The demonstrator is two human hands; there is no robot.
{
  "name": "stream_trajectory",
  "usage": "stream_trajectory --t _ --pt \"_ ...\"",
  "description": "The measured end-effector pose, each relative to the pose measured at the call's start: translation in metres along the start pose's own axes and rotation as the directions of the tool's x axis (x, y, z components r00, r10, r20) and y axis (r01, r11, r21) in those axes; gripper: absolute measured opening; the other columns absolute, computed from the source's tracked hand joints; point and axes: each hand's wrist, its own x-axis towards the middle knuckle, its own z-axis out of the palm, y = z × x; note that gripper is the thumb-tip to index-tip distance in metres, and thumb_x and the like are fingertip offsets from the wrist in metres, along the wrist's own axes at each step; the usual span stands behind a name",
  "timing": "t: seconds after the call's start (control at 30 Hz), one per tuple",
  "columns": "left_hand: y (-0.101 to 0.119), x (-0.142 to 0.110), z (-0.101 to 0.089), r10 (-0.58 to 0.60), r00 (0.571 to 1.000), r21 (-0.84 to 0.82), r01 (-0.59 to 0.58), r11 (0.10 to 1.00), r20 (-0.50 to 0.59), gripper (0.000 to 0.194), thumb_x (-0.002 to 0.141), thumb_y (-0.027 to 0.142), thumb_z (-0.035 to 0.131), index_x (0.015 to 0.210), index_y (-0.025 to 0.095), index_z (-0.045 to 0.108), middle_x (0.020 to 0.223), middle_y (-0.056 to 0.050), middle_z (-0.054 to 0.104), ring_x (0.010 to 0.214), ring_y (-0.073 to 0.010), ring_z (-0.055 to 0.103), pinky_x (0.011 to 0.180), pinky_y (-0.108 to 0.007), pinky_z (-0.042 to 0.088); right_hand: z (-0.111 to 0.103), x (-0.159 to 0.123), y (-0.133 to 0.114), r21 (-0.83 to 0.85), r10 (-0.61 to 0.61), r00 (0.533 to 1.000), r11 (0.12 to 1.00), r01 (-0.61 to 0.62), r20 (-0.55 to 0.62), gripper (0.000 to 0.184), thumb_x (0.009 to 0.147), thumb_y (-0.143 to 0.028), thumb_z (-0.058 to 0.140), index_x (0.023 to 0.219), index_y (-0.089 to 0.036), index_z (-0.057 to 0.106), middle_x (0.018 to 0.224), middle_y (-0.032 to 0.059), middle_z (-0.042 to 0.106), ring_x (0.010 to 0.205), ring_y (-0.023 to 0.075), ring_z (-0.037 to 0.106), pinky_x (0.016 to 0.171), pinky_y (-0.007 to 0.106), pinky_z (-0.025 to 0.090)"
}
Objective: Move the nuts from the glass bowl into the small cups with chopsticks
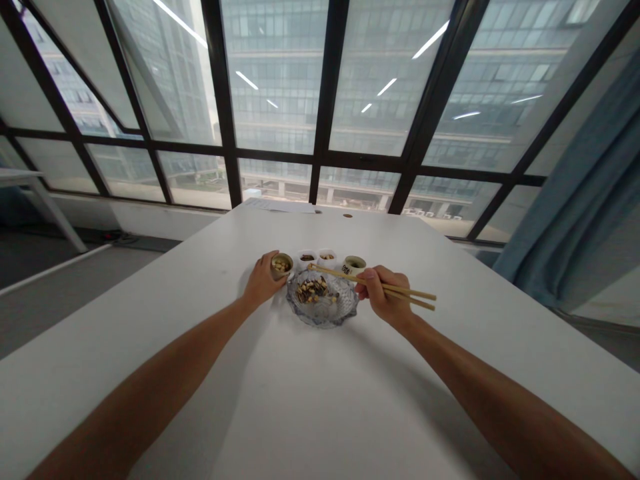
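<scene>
A clear glass dish (345, 310) with mixed seeds or nuts sits in the middle of the white table (310, 400). My left hand (263, 283) is wrapped round a small cup (281, 265) holding pale nuts, at the dish's left rim. My right hand (383, 293) grips a pair of wooden chopsticks (400, 291); their tips reach left over the far edge of the dish. Two small white cups (317, 257) and one pale green cup (354, 265) stand in a row just behind the dish.
Papers (280, 205) and a small brown object (347, 215) lie at the table's far edge. Large black-framed windows rise beyond it. A blue curtain (575, 200) hangs at the right, and another white table (25, 180) stands at the far left.
</scene>
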Motion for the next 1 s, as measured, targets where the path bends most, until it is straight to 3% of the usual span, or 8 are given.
stream_trajectory --t 0.13,0.27,0.47,0.57,0.7,0.8,0.9,1.0 --pt "0.001 0.000 0.000 -0.005 1.000 -0.001 0.005 1.000 0.002 0.069 0.070 0.021 0.081 0.132 0.021 0.051 0.129 -0.012 0.063 0.123 -0.0315 0.060 0.108 -0.048 0.050 0.015 0.010 0.000 0.048 0.034 0.999 0.998 -0.033 -0.018 0.055 0.098 -0.065 0.051 0.070 -0.020 0.065 0.056 0.0026 0.067 0.039 0.0126 0.059 0.037 0.022 0.047" --pt "0.002 0.001 -0.002 -0.012 1.000 -0.006 0.012 1.000 0.011 0.069 0.071 0.024 0.081 0.133 0.022 0.051 0.131 -0.011 0.063 0.124 -0.0316 0.060 0.109 -0.049 0.049 0.048 0.029 0.004 0.098 0.065 0.998 0.993 -0.065 0.005 0.056 0.098 -0.067 0.049 0.070 -0.021 0.063 0.056 0.0021 0.066 0.041 0.0125 0.059 0.038 0.022 0.045" --pt "0.000 0.000 -0.003 -0.010 1.000 -0.002 0.010 1.000 0.008 0.069 0.073 0.028 0.080 0.135 0.021 0.050 0.133 -0.013 0.063 0.124 -0.0318 0.060 0.110 -0.050 0.048 0.082 0.057 0.006 0.180 0.165 0.963 0.962 -0.205 0.214 0.055 0.083 -0.074 0.065 0.072 -0.020 0.064 0.061 0.0030 0.069 0.048 0.0148 0.064 0.043 0.023 0.049" --pt "-0.002 0.000 -0.002 -0.021 1.000 -0.005 0.021 1.000 0.006 0.070 0.073 0.030 0.081 0.135 0.020 0.049 0.133 -0.013 0.062 0.125 -0.0322 0.060 0.110 -0.050 0.048 0.068 0.055 0.005 0.197 0.164 0.973 0.961 -0.194 0.160 0.057 0.085 -0.075 0.062 0.072 -0.020 0.064 0.060 0.0031 0.068 0.047 0.0136 0.062 0.041 0.022 0.047" --pt "-0.003 0.000 0.001 -0.042 0.999 -0.001 0.042 0.999 -0.003 0.069 0.074 0.028 0.080 0.135 0.021 0.049 0.134 -0.013 0.062 0.126 -0.0321 0.059 0.110 -0.049 0.049 0.029 0.037 -0.001 0.141 0.149 0.985 0.977 -0.160 0.083 0.063 0.090 -0.076 0.053 0.067 -0.019 0.065 0.049 0.0011 0.061 0.036 0.0110 0.050 0.034 0.022 0.037" --pt "-0.004 0.000 0.001 -0.060 0.998 0.011 0.060 0.998 -0.008 0.069 0.074 0.029 0.079 0.135 0.021 0.049 0.133 -0.013 0.062 0.125 -0.0321 0.059 0.109 -0.049 0.049 0.007 0.023 -0.008 0.043 0.116 0.970 0.991 -0.128 0.215 0.065 0.093 -0.075 0.050 0.061 -0.020 0.063 0.045 0.0009 0.058 0.035 0.0111 0.048 0.034 0.022 0.036" --pt "-0.003 0.000 0.000 -0.065 0.998 0.025 0.065 0.998 0.001 0.068 0.074 0.029 0.078 0.135 0.021 0.049 0.133 -0.013 0.061 0.125 -0.0318 0.059 0.109 -0.048 0.049 -0.001 0.014 -0.011 -0.050 0.098 0.906 0.995 -0.085 0.412 0.061 0.097 -0.067 0.050 0.059 -0.021 0.060 0.049 0.0012 0.061 0.041 0.0114 0.054 0.039 0.022 0.040" --pt "-0.002 0.000 -0.001 -0.061 0.998 0.042 0.060 0.997 0.012 0.067 0.075 0.029 0.078 0.135 0.020 0.049 0.133 -0.013 0.061 0.125 -0.0319 0.059 0.109 -0.048 0.049 -0.002 0.012 -0.006 -0.128 0.106 0.903 0.990 -0.057 0.416 0.057 0.097 -0.063 0.052 0.059 -0.021 0.059 0.052 0.0015 0.063 0.046 0.0125 0.058 0.043 0.023 0.043"
